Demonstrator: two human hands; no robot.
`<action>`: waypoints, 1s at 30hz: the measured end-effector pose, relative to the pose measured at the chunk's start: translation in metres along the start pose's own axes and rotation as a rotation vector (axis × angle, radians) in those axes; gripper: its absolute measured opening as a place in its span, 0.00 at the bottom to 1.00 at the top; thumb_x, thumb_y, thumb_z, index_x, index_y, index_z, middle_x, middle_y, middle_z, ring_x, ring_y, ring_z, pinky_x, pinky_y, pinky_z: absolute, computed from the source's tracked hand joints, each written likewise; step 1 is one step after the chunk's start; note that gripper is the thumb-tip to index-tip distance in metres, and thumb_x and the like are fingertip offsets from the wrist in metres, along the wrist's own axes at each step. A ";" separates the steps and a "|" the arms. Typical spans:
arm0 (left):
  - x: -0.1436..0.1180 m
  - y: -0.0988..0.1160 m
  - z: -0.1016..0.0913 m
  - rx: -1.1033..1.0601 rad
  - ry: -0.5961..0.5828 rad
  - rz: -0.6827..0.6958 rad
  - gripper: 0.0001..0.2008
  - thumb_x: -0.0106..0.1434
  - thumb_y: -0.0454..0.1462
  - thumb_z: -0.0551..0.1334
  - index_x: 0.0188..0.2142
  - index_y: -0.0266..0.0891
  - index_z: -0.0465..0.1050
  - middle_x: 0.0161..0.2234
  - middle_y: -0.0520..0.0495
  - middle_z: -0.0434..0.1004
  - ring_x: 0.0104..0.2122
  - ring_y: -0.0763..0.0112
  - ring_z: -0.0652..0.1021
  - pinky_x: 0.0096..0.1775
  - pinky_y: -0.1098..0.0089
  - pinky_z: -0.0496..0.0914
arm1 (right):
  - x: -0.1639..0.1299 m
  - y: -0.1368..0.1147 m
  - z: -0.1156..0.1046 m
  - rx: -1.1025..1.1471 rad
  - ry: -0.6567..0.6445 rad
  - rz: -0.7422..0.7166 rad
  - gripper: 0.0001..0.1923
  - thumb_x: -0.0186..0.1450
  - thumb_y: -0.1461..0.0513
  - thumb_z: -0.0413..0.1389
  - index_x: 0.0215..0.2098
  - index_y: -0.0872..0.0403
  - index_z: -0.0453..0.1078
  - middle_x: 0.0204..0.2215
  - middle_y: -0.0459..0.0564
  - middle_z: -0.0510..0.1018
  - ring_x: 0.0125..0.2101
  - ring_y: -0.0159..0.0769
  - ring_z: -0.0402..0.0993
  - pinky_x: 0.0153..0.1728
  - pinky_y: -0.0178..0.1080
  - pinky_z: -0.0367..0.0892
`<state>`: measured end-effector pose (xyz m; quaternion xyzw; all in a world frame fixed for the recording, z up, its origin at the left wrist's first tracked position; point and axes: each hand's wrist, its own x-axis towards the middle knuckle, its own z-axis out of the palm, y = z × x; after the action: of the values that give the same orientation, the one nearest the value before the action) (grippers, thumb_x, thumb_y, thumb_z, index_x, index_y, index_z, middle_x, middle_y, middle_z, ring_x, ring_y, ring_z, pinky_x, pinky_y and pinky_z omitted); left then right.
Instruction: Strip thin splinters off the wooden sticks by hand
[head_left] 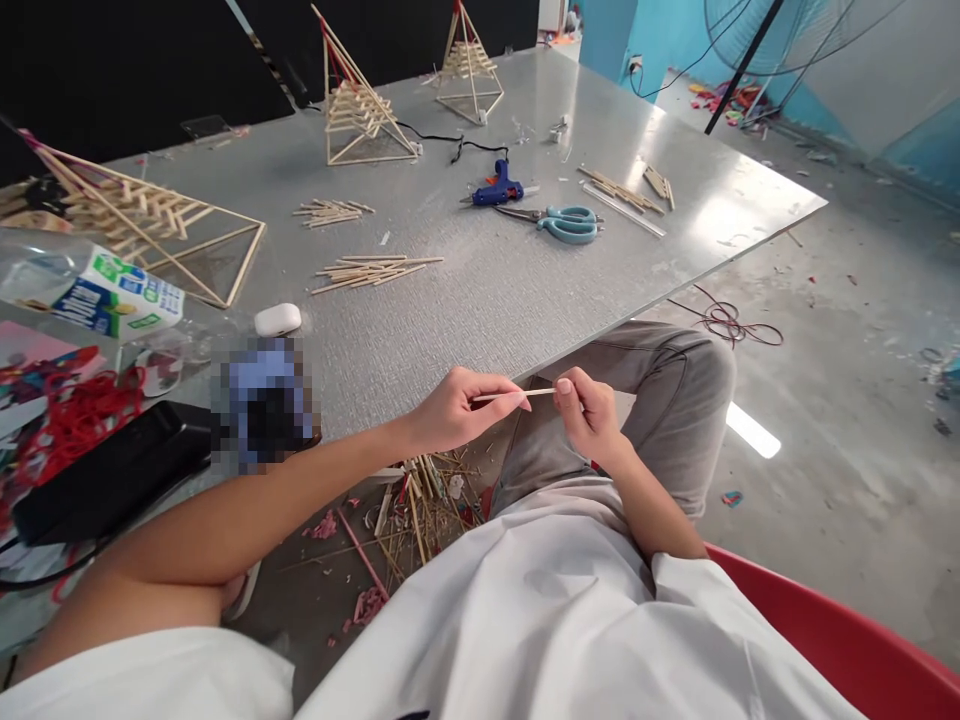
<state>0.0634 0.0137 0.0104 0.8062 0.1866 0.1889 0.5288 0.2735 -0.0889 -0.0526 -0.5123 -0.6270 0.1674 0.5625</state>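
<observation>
At a grey table point(525, 290) bearing stick pyramids point(360, 110), scissors point(566, 222) and a blue glue gun point(497, 188), a seated person is holding a thin wooden stick point(516, 395) level above the lap, the left hand point(457, 410) and right hand point(592, 415) each pinching one end.

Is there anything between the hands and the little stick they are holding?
No. The left hand and the right hand each pinch an end of the thin stick directly, with bare fingers. Nothing sits between skin and stick. They hold it in the air in front of the table edge, above the knee.
</observation>
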 end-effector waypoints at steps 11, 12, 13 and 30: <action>-0.001 -0.008 -0.003 -0.096 -0.114 -0.036 0.18 0.77 0.42 0.56 0.46 0.32 0.82 0.20 0.58 0.60 0.19 0.77 0.59 0.23 0.74 0.54 | 0.001 -0.002 -0.002 -0.040 0.023 0.089 0.27 0.81 0.42 0.44 0.32 0.49 0.63 0.19 0.41 0.64 0.20 0.30 0.58 0.24 0.36 0.57; -0.001 -0.007 -0.002 -0.084 -0.115 -0.034 0.18 0.77 0.42 0.56 0.46 0.32 0.82 0.20 0.59 0.57 0.19 0.77 0.57 0.22 0.74 0.52 | 0.001 -0.002 -0.003 -0.053 0.018 0.076 0.27 0.81 0.42 0.44 0.32 0.49 0.63 0.19 0.41 0.64 0.20 0.30 0.58 0.24 0.36 0.57; -0.001 -0.006 -0.002 -0.068 -0.115 -0.030 0.18 0.77 0.42 0.57 0.45 0.32 0.82 0.20 0.60 0.55 0.19 0.78 0.55 0.22 0.74 0.50 | 0.001 -0.002 -0.003 -0.064 0.015 0.062 0.27 0.81 0.42 0.44 0.32 0.49 0.63 0.19 0.41 0.63 0.20 0.30 0.59 0.24 0.36 0.57; 0.000 -0.002 -0.001 -0.035 -0.032 -0.019 0.15 0.74 0.41 0.61 0.36 0.33 0.80 0.18 0.60 0.52 0.18 0.79 0.51 0.20 0.74 0.45 | -0.002 -0.003 0.005 -0.130 0.064 -0.108 0.15 0.80 0.57 0.49 0.34 0.49 0.64 0.20 0.40 0.63 0.18 0.30 0.56 0.24 0.37 0.55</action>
<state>0.0621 0.0153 0.0093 0.7980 0.1824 0.1739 0.5474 0.2674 -0.0899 -0.0530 -0.5182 -0.6452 0.0792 0.5559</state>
